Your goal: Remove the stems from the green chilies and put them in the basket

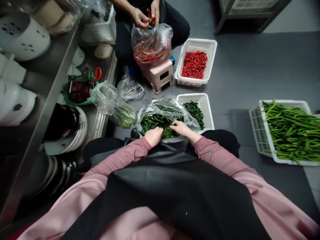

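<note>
An open clear plastic bag (172, 108) full of green chillies (152, 120) lies just beyond my lap. My left hand (154, 136) is at the bag's near left side, its fingers closed among the chillies; what they hold is hidden. On the right, my right hand (182, 128) reaches in over the bag's near edge, thumb and fingers pinched at the chillies, too small to tell what is between them. Behind the bag to the right stands a white basket (209, 115) with green chillies in it.
Across from me, a person's hands (146, 16) handle red chillies above a bag (152, 50) on a pink stool (158, 75). A white basket (213, 55) holds red chillies. Long green beans (295, 131) fill a basket at right. Metal shelves (53, 90) with dishes line the left.
</note>
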The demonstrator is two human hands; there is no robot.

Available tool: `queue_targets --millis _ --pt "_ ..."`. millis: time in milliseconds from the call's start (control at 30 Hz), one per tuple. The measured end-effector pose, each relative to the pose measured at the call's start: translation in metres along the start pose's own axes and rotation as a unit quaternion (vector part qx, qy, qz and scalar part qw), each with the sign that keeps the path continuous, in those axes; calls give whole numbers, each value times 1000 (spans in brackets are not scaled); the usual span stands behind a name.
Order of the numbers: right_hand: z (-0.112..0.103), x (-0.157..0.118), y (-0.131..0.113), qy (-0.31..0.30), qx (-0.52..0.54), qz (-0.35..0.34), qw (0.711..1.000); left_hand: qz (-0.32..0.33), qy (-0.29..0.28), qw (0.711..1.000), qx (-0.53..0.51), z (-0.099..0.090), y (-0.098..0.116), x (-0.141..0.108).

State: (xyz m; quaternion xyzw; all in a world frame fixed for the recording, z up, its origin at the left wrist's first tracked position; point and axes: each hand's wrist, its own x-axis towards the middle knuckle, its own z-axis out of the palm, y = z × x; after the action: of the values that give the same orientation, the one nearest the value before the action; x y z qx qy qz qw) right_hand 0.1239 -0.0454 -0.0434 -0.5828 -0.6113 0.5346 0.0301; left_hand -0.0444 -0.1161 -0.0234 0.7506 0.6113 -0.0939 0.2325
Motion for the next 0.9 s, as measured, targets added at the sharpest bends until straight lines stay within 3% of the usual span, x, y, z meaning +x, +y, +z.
queue_targets --millis 133,267,400,667,767,900 --pt "3 -9 -6 9 118 7 993 -6 118 989 87 -20 -12 18" --pt "2 -18 -12 2 185 10 983 47 107 982 147 -25 -25 43" --pt "-1 -22 -12 22 190 -17 981 74 103 983 136 -29 -37 46" --pt "5 -20 -14 73 187 -121 972 68 178 982 0 -80 -29 42" --pt "4 -16 -14 107 185 -183 960 63 173 980 -73 -92 -22 42" --pt "2 -13 -14 98 188 -251 945 77 124 968 -206 -96 -11 43"
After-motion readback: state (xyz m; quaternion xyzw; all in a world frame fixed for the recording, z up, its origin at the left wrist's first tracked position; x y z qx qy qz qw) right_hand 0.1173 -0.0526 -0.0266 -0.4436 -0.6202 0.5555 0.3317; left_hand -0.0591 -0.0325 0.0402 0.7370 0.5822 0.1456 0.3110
